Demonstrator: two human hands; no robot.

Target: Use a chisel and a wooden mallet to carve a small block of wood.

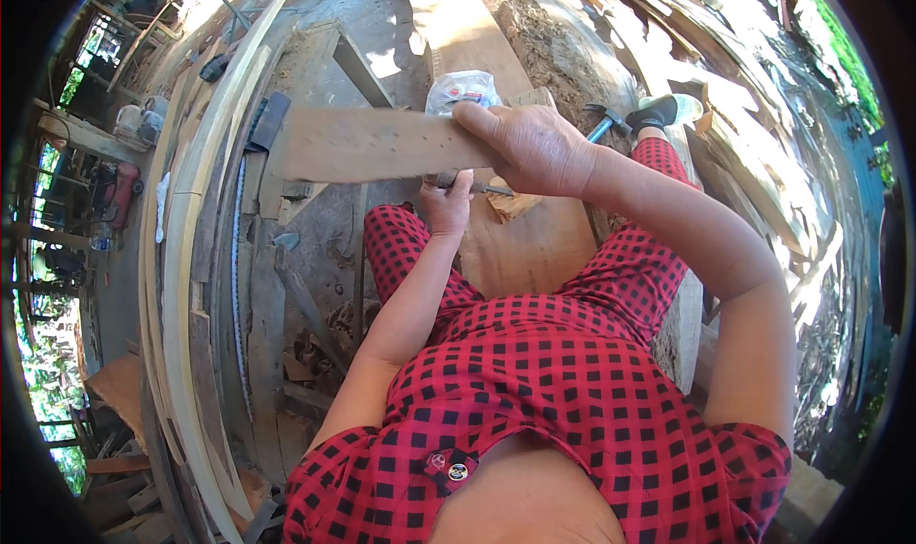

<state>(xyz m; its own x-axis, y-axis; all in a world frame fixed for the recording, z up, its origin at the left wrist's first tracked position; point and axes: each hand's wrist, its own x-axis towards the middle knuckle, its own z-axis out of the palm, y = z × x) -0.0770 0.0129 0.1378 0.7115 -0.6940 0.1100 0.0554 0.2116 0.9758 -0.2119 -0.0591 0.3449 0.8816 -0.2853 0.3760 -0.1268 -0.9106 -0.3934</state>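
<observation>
My right hand [530, 143] grips the right end of a flat wooden board [372, 143] studded with rows of small nail marks, holding it level in front of me. Just below the board, my left hand [447, 205] pinches a small metal tool or nail [491, 189] that points right, under the right hand. A clear plastic bag [463, 91] with small items lies just beyond the board. I sit on a broad wooden plank [534, 243] in red-and-black checked clothes.
A hammer [603, 122] lies on the ground at the right near my foot [663, 111]. Long bent wooden strips [191, 258] run down the left side. A saw blade [237, 286] lies along them. Scrap boards and wood chips cover the ground at the right.
</observation>
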